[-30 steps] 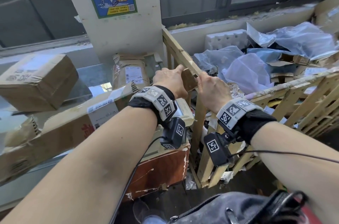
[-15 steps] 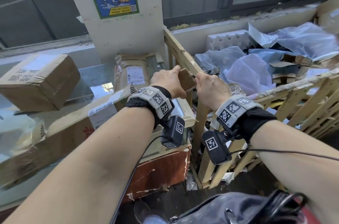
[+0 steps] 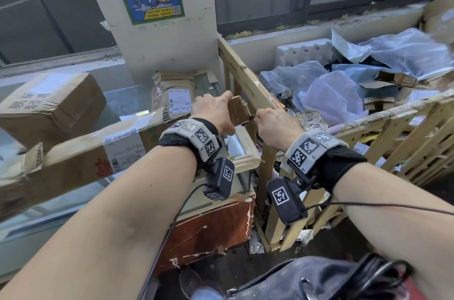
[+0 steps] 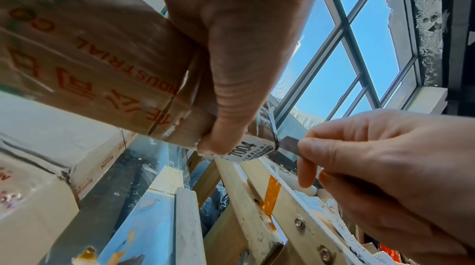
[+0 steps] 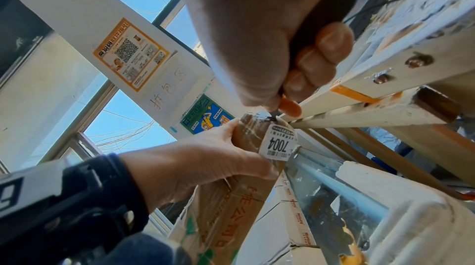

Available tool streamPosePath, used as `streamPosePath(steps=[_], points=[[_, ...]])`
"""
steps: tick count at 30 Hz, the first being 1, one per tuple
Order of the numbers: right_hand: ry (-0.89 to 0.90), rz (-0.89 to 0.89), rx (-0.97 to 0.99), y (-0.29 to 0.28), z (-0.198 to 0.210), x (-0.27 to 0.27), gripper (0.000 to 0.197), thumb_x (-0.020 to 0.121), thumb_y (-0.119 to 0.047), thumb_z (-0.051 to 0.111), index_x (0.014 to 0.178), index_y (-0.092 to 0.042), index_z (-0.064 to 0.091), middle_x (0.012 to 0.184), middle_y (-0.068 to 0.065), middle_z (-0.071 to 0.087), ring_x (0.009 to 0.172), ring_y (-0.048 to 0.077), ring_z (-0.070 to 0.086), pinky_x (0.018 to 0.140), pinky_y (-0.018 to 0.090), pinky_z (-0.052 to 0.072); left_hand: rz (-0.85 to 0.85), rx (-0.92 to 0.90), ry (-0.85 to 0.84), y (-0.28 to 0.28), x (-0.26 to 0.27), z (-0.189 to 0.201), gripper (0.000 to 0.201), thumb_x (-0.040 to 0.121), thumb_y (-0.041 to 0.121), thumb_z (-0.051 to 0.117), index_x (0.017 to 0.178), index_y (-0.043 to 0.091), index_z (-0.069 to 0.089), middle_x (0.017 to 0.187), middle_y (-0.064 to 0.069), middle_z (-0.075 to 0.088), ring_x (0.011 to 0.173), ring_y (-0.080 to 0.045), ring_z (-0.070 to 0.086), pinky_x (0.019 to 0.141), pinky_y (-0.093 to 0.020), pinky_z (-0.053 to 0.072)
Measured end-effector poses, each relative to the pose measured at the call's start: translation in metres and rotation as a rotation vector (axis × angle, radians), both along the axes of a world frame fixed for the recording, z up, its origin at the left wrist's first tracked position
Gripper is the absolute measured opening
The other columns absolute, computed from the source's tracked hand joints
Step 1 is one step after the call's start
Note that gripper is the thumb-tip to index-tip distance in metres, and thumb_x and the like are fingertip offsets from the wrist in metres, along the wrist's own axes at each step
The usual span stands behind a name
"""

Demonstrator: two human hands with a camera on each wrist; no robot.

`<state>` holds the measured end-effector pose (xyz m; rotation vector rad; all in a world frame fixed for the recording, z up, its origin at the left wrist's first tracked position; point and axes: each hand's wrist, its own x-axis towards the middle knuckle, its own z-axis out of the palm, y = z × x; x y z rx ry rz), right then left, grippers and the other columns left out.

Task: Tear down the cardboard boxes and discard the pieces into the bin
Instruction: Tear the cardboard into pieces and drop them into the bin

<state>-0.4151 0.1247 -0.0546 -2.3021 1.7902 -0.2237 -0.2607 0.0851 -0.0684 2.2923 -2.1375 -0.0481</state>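
Note:
A long brown cardboard box (image 3: 98, 152) with red print lies slanted across the glass counter. My left hand (image 3: 213, 108) grips its near end (image 3: 239, 110), which carries a white "7004" label (image 5: 279, 143). My right hand (image 3: 275, 125) is closed round a dark-handled cutter (image 5: 326, 5). The cutter's thin dark tip (image 4: 289, 143) touches the taped corner of that end. Both hands are held just left of the rim (image 3: 245, 78) of the wooden slatted bin. In the left wrist view my left hand (image 4: 231, 46) wraps the box (image 4: 102, 56), with the right hand (image 4: 372, 157) beside it.
The bin holds plastic bags (image 3: 331, 98), white foam (image 3: 304, 51) and cardboard scraps. A large taped box (image 3: 49, 108) and a labelled parcel (image 3: 177, 98) sit on the counter against a pillar. A grey bag (image 3: 319, 280) hangs below my arms.
Both hands have stayed at the box's end. The right hand has drawn slightly to the right, which opens a small gap between the hands.

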Motion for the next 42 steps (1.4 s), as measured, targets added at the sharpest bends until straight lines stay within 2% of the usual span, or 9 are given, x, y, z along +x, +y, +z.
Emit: streamPosePath(steps=[7,11,15,20,24,29,33,35,42], points=[[-0.029,0.028,0.062,-0.008,-0.002,-0.003,0.024,0.100,-0.022,0.038,0.093,-0.012,0.058,0.107,0.014,0.062,0.101,0.033,0.056,0.076,0.033,0.038,0.039,-0.022,0.026,0.004,0.001,-0.007,0.087,0.063,0.050,0.077,0.135,0.041,0.029,0.110,-0.012,0.049,0.104,-0.031,0.049,0.079,-0.041,0.045],[-0.397,-0.095,-0.084,-0.012,-0.005,-0.006,0.030,0.101,-0.031,0.038,0.089,-0.011,0.056,0.086,0.008,0.060,0.084,0.028,0.058,0.072,0.037,0.044,0.031,-0.028,0.024,0.006,0.001,-0.005,0.090,0.064,0.052,0.076,0.138,0.042,0.026,0.112,-0.013,0.048,0.104,-0.031,0.048,0.074,-0.038,0.041],[-0.699,-0.249,0.197,-0.019,-0.003,-0.009,0.036,0.083,-0.045,0.066,0.067,-0.017,0.050,0.056,-0.003,0.046,0.049,0.013,0.043,0.049,0.027,0.035,0.023,-0.056,0.015,0.013,-0.004,-0.006,0.092,0.065,0.058,0.075,0.140,0.043,0.022,0.111,-0.013,0.046,0.103,-0.030,0.046,0.073,-0.037,0.036],[-0.867,-0.410,0.365,-0.029,-0.002,-0.011,0.008,0.092,-0.021,0.055,0.094,-0.013,0.056,0.059,0.002,0.042,0.034,0.009,0.039,0.032,0.019,0.031,-0.008,-0.083,0.020,0.022,-0.011,0.000,0.095,0.067,0.047,0.075,0.144,0.042,0.020,0.115,-0.015,0.041,0.107,-0.030,0.042,0.083,-0.039,0.040],[-0.961,-0.413,0.249,-0.030,-0.001,-0.008,0.042,0.095,-0.012,0.047,0.137,-0.017,0.048,0.061,0.006,0.050,0.023,0.002,0.037,0.027,0.011,0.023,-0.064,-0.177,0.005,0.027,-0.022,0.010,0.092,0.070,0.043,0.074,0.145,0.040,0.020,0.116,-0.015,0.039,0.106,-0.030,0.040,0.078,-0.036,0.039],[-0.910,-0.446,0.370,-0.026,0.013,-0.014,0.026,0.095,-0.018,0.050,0.113,-0.004,0.063,0.073,0.009,0.059,0.046,0.012,0.047,0.028,0.011,0.026,-0.123,-0.261,-0.005,0.033,-0.025,0.012,0.088,0.074,0.041,0.071,0.144,0.039,0.019,0.115,-0.015,0.039,0.103,-0.029,0.040,0.077,-0.036,0.038],[-0.986,-0.372,0.512,-0.026,0.008,-0.022,0.037,0.093,-0.045,0.053,0.103,-0.010,0.061,0.084,0.009,0.069,0.061,0.018,0.065,0.055,0.023,0.050,-0.159,-0.285,0.019,0.039,-0.027,0.007,0.089,0.073,0.045,0.071,0.144,0.041,0.017,0.114,-0.015,0.039,0.102,-0.029,0.041,0.077,-0.035,0.037],[-1.040,-0.333,0.563,-0.028,0.004,-0.026,0.044,0.091,-0.047,0.056,0.109,-0.008,0.061,0.084,0.010,0.070,0.069,0.021,0.068,0.063,0.028,0.051,-0.161,-0.270,0.068,0.039,-0.027,0.007,0.098,0.069,0.046,0.074,0.146,0.040,0.013,0.114,-0.015,0.039,0.104,-0.029,0.041,0.080,-0.035,0.039],[-1.134,-0.336,0.840,-0.027,0.006,-0.037,0.036,0.093,-0.025,0.059,0.120,-0.002,0.049,0.084,0.017,0.065,0.050,0.019,0.067,0.042,0.023,0.053,-0.106,-0.229,0.308,0.040,-0.024,0.010,0.138,0.045,0.058,0.087,0.152,0.021,0.006,0.124,-0.013,0.032,0.115,-0.028,0.036,0.093,-0.038,0.042]])
